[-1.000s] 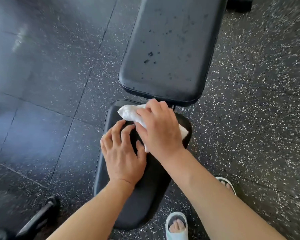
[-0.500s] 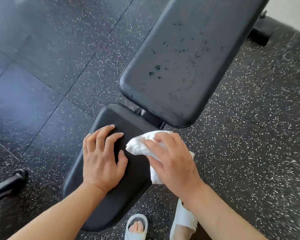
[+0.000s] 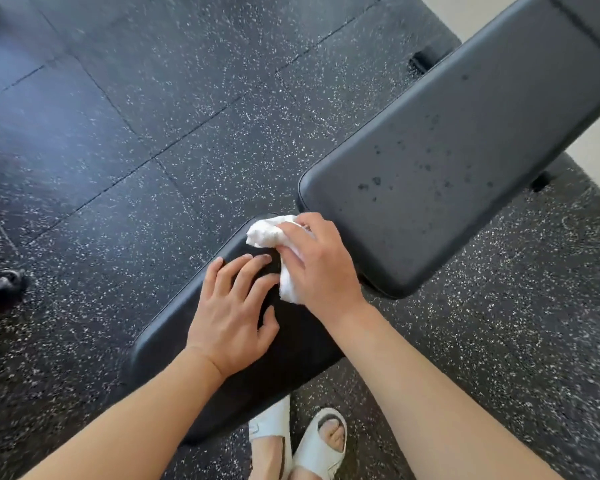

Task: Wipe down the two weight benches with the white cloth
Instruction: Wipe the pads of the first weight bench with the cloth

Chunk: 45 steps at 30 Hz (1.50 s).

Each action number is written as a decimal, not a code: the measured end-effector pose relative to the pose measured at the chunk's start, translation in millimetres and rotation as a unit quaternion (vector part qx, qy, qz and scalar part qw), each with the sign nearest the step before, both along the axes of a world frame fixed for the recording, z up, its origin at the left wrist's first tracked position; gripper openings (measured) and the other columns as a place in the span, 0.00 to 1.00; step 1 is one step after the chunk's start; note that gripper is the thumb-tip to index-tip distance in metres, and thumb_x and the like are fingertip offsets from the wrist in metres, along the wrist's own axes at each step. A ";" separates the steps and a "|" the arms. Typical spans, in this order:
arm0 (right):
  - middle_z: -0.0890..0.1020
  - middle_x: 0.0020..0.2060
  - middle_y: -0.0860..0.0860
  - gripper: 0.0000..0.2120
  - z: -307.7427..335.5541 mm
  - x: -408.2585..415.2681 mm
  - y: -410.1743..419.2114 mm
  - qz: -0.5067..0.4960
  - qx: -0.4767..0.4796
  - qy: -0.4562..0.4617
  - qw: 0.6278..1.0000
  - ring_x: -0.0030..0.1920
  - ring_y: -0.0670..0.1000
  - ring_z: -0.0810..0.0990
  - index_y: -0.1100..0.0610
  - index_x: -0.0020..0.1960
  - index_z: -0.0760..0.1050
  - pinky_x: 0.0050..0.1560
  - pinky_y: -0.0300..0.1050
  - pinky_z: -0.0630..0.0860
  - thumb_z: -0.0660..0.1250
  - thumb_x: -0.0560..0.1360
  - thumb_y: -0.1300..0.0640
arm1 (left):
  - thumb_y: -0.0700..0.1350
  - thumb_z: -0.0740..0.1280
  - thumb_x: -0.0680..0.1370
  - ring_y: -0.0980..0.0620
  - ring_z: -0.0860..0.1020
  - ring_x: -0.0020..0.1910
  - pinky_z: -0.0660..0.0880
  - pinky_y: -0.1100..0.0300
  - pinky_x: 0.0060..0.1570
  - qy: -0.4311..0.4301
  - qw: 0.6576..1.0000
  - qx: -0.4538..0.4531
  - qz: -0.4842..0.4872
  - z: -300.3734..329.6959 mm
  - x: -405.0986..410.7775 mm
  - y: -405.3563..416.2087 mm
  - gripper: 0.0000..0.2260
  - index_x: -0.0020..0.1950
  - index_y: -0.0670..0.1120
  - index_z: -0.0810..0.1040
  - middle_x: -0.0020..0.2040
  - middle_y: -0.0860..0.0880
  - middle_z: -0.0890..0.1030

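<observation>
I'm mid-wipe on the seat pad [image 3: 174, 344], my right hand [image 3: 321, 268] bunching the white cloth [image 3: 271, 237] at its far end while my left hand [image 3: 232, 313] rests flat beside it, and next I'd judge the spotted back pad [image 3: 465, 161] needs sweeping.

We slid our right hand [image 3: 321, 268] and the bunched white cloth [image 3: 274, 251] from the near right edge of the seat pad [image 3: 174, 337] up to its far end, beside the back pad [image 3: 465, 174]. Our left hand [image 3: 234, 313] shifted with it toward the pad's middle, fingertips now just beside the cloth. Our view swung left, so the bench lay more diagonal.
</observation>
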State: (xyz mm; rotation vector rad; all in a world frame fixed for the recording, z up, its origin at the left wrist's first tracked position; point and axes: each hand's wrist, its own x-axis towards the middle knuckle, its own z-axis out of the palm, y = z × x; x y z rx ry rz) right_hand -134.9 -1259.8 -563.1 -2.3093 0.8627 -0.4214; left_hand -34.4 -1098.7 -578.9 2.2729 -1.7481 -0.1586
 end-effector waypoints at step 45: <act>0.78 0.67 0.58 0.16 7.2 -85.2 -125.5 0.334 -0.178 0.063 0.923 0.63 0.62 0.76 0.57 0.67 0.80 0.62 0.58 0.74 0.65 0.80 0.58 | 0.45 0.57 0.81 0.41 0.77 0.55 0.70 0.46 0.54 0.044 0.956 0.021 0.288 6.4 0.6 -112.1 0.14 0.60 0.45 0.79 0.58 0.47 0.81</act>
